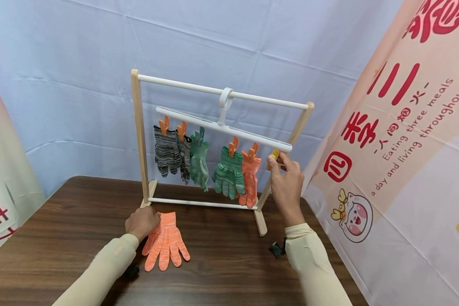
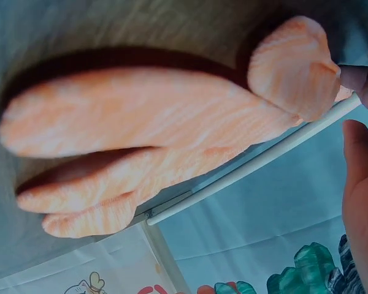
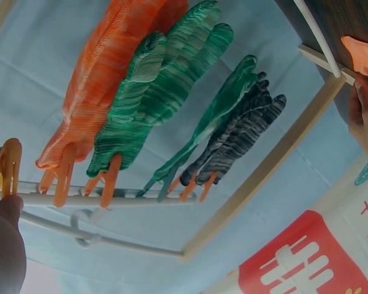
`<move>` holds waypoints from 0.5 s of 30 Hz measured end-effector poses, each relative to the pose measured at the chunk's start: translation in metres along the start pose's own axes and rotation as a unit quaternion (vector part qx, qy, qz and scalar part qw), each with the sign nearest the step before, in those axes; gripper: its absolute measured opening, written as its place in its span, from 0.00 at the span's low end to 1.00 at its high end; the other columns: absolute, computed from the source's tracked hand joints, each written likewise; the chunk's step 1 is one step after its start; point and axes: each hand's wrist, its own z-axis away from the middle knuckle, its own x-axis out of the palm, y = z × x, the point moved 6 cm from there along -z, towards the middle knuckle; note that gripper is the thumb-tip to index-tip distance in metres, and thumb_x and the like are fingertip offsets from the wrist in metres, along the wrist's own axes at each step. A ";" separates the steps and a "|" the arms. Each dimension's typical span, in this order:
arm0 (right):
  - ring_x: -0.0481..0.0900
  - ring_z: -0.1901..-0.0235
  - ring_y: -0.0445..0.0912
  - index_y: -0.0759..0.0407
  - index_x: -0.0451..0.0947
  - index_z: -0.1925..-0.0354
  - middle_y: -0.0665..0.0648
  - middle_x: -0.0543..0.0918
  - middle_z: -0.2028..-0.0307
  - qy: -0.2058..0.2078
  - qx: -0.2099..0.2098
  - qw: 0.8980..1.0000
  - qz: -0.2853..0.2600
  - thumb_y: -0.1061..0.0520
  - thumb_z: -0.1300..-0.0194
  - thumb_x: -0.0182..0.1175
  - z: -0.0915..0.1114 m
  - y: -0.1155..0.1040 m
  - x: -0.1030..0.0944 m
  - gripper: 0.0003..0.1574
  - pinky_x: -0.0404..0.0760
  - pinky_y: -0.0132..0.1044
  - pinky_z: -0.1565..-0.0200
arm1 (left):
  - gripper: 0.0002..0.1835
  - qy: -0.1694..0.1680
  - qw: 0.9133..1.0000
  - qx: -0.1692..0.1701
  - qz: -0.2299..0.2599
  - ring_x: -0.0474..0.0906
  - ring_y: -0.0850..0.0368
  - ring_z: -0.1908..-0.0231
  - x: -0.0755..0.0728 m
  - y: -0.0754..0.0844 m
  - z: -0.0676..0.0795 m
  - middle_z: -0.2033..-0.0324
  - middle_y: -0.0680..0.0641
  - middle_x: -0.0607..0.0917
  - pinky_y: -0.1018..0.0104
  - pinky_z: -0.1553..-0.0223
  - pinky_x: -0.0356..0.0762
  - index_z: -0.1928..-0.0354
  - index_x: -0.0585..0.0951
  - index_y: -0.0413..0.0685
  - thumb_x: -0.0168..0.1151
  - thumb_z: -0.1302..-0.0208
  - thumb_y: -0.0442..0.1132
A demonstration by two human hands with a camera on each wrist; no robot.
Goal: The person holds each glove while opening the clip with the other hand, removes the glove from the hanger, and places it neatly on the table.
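Note:
My left hand point(image 1: 142, 222) grips the cuff edge of an orange glove point(image 1: 164, 242), which lies on the table with its fingers spread toward me. The left wrist view shows this glove point(image 2: 135, 110) up close, with my fingertips right at its cuff. My right hand point(image 1: 287, 180) pinches a yellow clothespin point(image 1: 273, 158) just under the right end of a white hanger point(image 1: 223, 128). From orange clips on the hanger hang two grey-black gloves point(image 1: 166, 151), a striped green glove point(image 1: 229, 172) and another orange glove point(image 1: 250, 180). A lighter green glove point(image 1: 199, 163) hangs from a dark green clip.
The hanger hooks over the top rod point(image 1: 183, 86) of a wooden rack point(image 1: 137, 127), tilted down to the right. A foot of the rack point(image 1: 261, 223) stands near my right forearm. Pale curtains point(image 1: 80, 85) and a printed cloth point(image 1: 398, 170) enclose the brown table point(image 1: 229, 272).

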 end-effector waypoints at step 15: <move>0.73 0.59 0.47 0.54 0.79 0.52 0.52 0.83 0.65 -0.010 0.012 1.000 -0.006 0.44 0.38 0.58 0.002 0.002 0.001 0.21 0.70 0.39 0.54 | 0.13 0.094 0.991 0.093 0.007 0.70 0.54 0.85 -0.025 0.042 0.010 0.79 0.49 0.79 0.57 0.86 0.65 0.61 0.80 0.46 0.51 0.35 0.46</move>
